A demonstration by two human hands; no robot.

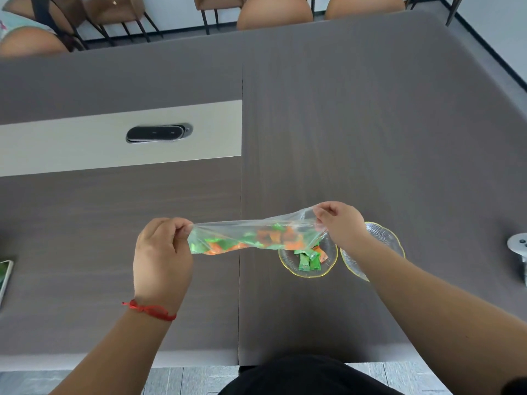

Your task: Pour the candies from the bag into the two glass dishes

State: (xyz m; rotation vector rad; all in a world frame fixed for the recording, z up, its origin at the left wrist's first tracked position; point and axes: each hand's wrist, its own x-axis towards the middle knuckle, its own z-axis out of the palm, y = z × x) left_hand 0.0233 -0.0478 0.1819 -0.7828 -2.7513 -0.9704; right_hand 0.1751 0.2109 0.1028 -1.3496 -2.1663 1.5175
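Note:
A clear plastic bag [251, 236] of green and orange wrapped candies hangs stretched sideways above the table. My left hand [162, 252] pinches its left end and my right hand [340, 225] grips its right end. The right end hangs over the left glass dish [288, 265], which holds several green and orange candies [309, 259]. The second glass dish [385, 236] stands just to its right, partly hidden by my right forearm; I see no candies in its visible part.
A black device [158, 134] lies in a pale strip of the grey table [370, 138]. A phone [4, 276] lies at the left edge, a white object [519, 246] at the right edge. Chairs [273, 10] line the far side.

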